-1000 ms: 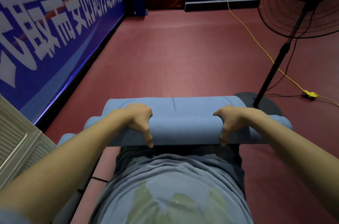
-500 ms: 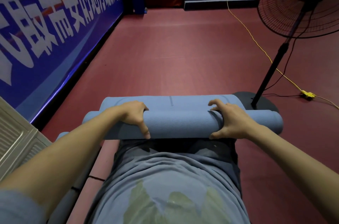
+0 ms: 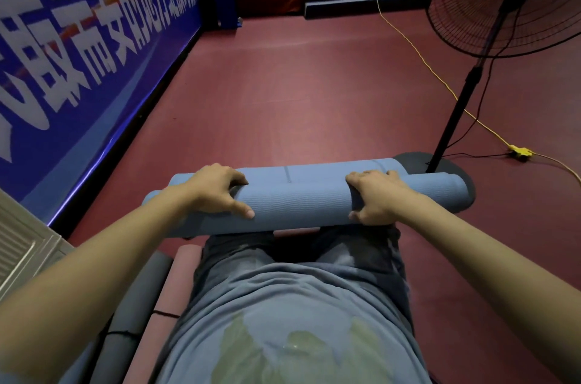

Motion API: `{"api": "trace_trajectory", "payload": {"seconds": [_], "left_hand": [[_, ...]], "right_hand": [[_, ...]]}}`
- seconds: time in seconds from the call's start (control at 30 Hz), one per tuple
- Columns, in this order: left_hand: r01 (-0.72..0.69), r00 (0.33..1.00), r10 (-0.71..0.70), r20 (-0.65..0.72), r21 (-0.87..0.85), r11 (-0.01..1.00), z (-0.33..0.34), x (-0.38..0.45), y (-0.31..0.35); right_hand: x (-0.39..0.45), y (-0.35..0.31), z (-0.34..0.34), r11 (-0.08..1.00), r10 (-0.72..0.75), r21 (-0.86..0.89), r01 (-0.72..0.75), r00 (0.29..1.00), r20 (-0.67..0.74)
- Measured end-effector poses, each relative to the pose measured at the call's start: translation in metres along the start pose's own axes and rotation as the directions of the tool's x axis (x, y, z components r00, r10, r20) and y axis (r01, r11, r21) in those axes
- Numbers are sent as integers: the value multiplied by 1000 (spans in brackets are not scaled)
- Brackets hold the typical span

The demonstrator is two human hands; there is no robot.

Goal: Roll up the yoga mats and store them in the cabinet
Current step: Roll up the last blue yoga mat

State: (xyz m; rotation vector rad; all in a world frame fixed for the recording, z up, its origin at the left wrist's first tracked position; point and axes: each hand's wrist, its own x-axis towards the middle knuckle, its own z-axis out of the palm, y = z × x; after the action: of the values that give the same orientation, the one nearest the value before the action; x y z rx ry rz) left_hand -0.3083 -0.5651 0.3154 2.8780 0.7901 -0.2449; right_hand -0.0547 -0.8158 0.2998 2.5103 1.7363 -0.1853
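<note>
**Blue mat nearly rolled**

Since the earlier frame, only a narrow flat strip of the blue yoga mat [image 3: 301,201] remains unrolled; it lies low in the centre on the red floor [image 3: 298,94]. Left hand [image 3: 217,189] and right hand [image 3: 374,198] curl over the roll, thumbs nearside. Behind, at right, a fan stand [image 3: 456,113].

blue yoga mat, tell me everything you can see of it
The blue yoga mat is foam-like, with a fine wavy ribbed texture outside and a smoother face with thin printed lines. It is nearly all rolled, lying crosswise on the red floor; a short flat strip remains ahead. Its right end shows the layers. The left hand and right hand rest on top, fingers curled over it.
</note>
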Motion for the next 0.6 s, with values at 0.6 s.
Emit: {"api": "trace_trajectory", "payload": {"seconds": [0.6], "left_hand": [[24,996,-45,79,246,969,10,9,25]], "right_hand": [[18,3,3,997,46,-66,-46,999,-8]]}}
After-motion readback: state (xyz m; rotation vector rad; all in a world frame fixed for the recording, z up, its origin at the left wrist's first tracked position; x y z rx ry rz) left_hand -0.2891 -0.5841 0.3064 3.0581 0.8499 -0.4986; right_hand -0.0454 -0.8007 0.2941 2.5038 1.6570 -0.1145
